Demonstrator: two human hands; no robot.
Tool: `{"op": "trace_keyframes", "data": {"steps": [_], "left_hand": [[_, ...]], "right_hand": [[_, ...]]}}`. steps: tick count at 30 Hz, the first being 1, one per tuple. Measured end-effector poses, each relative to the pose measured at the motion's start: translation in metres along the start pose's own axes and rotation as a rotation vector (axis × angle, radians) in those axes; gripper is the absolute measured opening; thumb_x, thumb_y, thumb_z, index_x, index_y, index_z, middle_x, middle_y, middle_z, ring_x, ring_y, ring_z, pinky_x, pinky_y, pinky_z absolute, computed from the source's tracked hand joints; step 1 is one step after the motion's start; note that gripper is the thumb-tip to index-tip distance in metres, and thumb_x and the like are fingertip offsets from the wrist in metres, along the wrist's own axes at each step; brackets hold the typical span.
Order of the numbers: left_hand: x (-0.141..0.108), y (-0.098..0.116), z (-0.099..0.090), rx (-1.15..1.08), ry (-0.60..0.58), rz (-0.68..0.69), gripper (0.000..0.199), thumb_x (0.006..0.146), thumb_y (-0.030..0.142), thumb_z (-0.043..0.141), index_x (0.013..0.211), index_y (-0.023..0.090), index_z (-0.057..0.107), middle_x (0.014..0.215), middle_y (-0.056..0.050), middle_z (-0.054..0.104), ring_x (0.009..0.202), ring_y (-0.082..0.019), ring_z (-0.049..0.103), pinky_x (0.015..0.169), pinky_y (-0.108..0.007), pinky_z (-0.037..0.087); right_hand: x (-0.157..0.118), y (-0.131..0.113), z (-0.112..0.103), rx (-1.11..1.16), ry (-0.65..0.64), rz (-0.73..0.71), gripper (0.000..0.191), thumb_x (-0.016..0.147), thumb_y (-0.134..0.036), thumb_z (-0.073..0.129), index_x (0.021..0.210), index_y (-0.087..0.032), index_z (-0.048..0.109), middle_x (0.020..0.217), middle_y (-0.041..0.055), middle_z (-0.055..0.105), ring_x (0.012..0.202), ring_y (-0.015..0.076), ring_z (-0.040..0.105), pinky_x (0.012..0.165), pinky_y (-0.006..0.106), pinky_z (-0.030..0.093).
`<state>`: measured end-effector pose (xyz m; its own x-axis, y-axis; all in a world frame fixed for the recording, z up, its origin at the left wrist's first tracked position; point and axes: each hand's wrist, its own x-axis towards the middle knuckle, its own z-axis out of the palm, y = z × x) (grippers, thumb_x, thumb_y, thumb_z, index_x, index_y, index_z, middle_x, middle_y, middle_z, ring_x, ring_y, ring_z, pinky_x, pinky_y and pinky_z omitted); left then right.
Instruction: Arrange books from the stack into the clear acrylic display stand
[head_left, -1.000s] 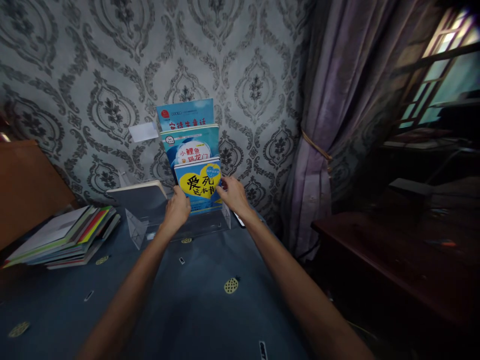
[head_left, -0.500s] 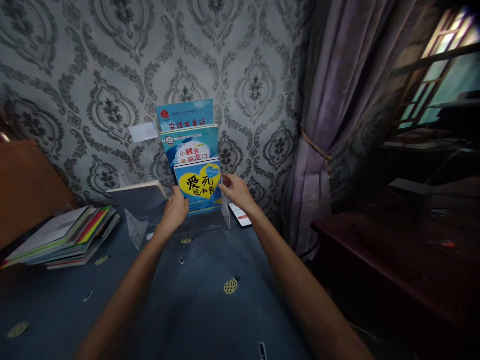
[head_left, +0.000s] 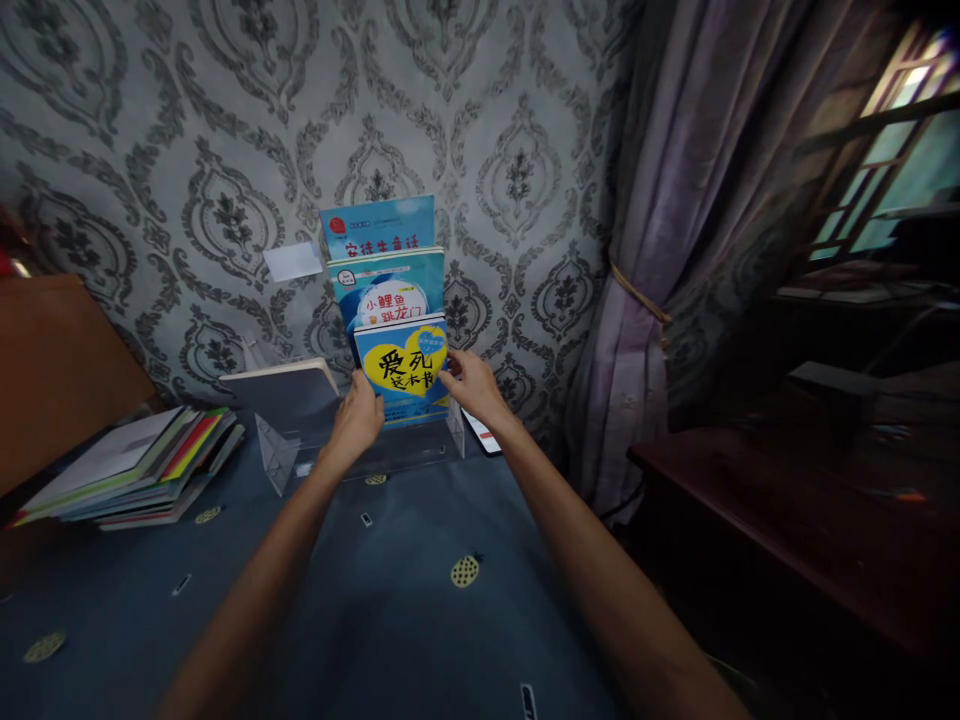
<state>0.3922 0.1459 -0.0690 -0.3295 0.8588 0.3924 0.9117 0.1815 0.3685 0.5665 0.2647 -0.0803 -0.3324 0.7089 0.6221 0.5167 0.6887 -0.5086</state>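
Observation:
A blue book with a yellow heart on its cover (head_left: pixel 405 370) stands in the lowest front tier of a clear acrylic stand (head_left: pixel 405 447). My left hand (head_left: pixel 358 412) grips its left edge, fingers partly hidden behind it. My right hand (head_left: pixel 474 385) pinches the right edge between thumb and fingers. Behind it rises a teal book with a white oval title (head_left: pixel 390 290), and at the back a light blue book with red lettering (head_left: pixel 382 225). On the stand's left side leans a grey-covered book (head_left: pixel 289 400), its top tilted toward me.
A stack of thin books (head_left: pixel 142 470) lies on the left of the blue tablecloth (head_left: pixel 405 620), near a brown box (head_left: pixel 67 370). A phone (head_left: pixel 482 436) lies beside the stand. Patterned wall stands behind; a tied purple curtain (head_left: pixel 637 300) and dark red table (head_left: pixel 750 500) are right.
The view has shifted slightly, so everything sits a little further right. My right fingers have closed more on the edge of the heart-covered book; the left hand keeps its hold.

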Motion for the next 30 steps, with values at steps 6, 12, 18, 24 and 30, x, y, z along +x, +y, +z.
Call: {"op": "trace_keyframes", "data": {"steps": [6,12,18,24,30], "left_hand": [[-0.0004,-0.0024,0.0004,-0.001,0.006,0.014,0.029,0.095,0.018,0.048,0.122,0.014,0.038,0.127,-0.024,0.065,0.12,-0.034,0.065,0.096,-0.043,0.052],[0.0008,-0.004,0.0022,-0.024,0.015,0.032,0.033,0.094,0.02,0.05,0.125,0.015,0.039,0.128,-0.023,0.064,0.12,-0.033,0.065,0.098,-0.046,0.052],[-0.0002,-0.0018,0.0021,-0.028,0.017,0.029,0.031,0.094,0.018,0.049,0.124,0.013,0.039,0.128,-0.024,0.064,0.121,-0.034,0.064,0.099,-0.046,0.051],[-0.0009,-0.0025,0.0007,-0.046,0.008,0.034,0.031,0.095,0.017,0.049,0.124,0.014,0.038,0.13,-0.024,0.063,0.121,-0.034,0.064,0.099,-0.047,0.052],[-0.0031,-0.0027,0.0064,-0.143,0.035,0.06,0.049,0.093,0.016,0.051,0.137,0.009,0.033,0.139,-0.028,0.055,0.131,-0.035,0.057,0.105,-0.05,0.049]], "right_hand": [[0.0002,0.0014,0.0008,-0.007,0.004,-0.006,0.037,0.083,-0.022,0.057,0.117,-0.012,0.07,0.101,0.0117,0.072,0.088,0.0239,0.065,0.084,0.035,0.051],[0.0008,0.0025,0.0015,0.008,0.031,-0.013,0.045,0.084,-0.023,0.055,0.126,-0.012,0.065,0.105,0.0126,0.071,0.093,0.0247,0.065,0.086,0.036,0.051],[0.0008,0.0015,0.0019,0.059,0.035,-0.066,0.053,0.082,-0.023,0.053,0.132,-0.007,0.062,0.111,0.0167,0.069,0.099,0.0267,0.064,0.09,0.038,0.051],[0.0005,0.0014,0.0023,0.061,0.025,-0.04,0.057,0.081,-0.025,0.052,0.134,-0.007,0.06,0.112,0.0172,0.069,0.097,0.027,0.065,0.087,0.038,0.052],[-0.0024,0.0039,0.0073,0.09,0.082,-0.066,0.054,0.082,-0.027,0.054,0.134,-0.012,0.059,0.119,0.0175,0.069,0.103,0.0286,0.065,0.091,0.042,0.052]]}}
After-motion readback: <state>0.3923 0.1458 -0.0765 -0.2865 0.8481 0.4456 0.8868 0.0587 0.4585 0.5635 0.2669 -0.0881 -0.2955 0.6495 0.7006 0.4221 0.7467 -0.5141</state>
